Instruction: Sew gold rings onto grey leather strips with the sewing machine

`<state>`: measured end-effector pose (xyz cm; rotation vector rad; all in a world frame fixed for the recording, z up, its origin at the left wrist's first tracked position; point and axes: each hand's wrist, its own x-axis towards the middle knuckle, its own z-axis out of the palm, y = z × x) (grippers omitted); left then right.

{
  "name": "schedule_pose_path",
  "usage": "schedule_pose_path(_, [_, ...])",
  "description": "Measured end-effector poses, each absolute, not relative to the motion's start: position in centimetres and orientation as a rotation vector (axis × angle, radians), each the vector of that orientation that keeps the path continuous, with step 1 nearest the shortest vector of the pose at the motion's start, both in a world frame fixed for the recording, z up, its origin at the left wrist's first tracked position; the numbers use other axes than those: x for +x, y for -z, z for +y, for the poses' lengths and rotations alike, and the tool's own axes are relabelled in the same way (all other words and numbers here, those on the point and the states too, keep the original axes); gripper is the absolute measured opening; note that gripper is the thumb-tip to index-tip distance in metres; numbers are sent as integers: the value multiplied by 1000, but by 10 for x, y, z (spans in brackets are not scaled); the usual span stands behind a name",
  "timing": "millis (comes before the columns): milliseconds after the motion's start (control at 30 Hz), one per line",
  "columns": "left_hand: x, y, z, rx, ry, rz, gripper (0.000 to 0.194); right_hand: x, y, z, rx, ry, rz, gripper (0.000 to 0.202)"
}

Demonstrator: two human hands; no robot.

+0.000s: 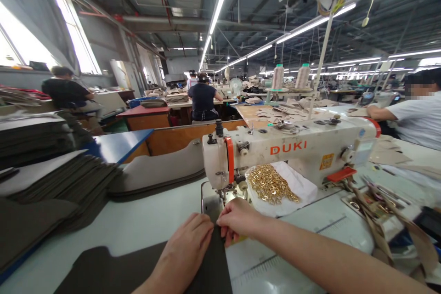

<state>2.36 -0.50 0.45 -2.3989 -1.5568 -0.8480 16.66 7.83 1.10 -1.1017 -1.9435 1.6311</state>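
My left hand (pixel 188 248) rests on a dark grey fabric panel (pixel 210 268), its fingers pressed together at the panel's edge. Close beside it, my right hand (pixel 237 220) is closed in a pinch at the same edge; what lies between its fingertips is hidden. Both hands are just in front of the needle area of a white sewing machine (pixel 262 147) marked DUKI. Behind my right hand, a pile of small gold-coloured metal rings (pixel 272 183) lies on a white cloth (pixel 305 188).
Stacks of dark cut panels (pixel 65 188) stand on the left, with more panels (pixel 161 165) behind the machine. A tray of tools and straps (pixel 382 211) sits at right. Thread cones (pixel 277 78) stand beyond the machine. A co-worker (pixel 413 110) sits at right, others further back.
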Motion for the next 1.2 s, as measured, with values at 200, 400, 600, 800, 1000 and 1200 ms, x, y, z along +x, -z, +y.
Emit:
schedule_pose_path(200, [33, -4, 0, -2408, 760, -1581, 27, 166, -8, 82, -1152, -1467, -2177, 28])
schedule_pose_path(400, [34, -4, 3, -2404, 798, -1663, 24, 179, -12, 74, -1084, -947, -2346, 17])
schedule_pose_path(600, [33, -4, 3, -2372, 837, -1705, 23, 207, -5, 68, -737, -528, -2558, 14])
schedule_pose_path(800, [33, -3, 4, -2376, 908, -1712, 22, 208, 6, 69, -573, -96, -2669, 17])
schedule_pose_path(1000, [33, -2, 4, -2383, 918, -1769, 22, 208, 4, 68, -546, -80, -2683, 12])
schedule_pose_path(1200, [33, -2, 6, -2388, 950, -1819, 20, 208, 5, 68, -551, -81, -2692, 13])
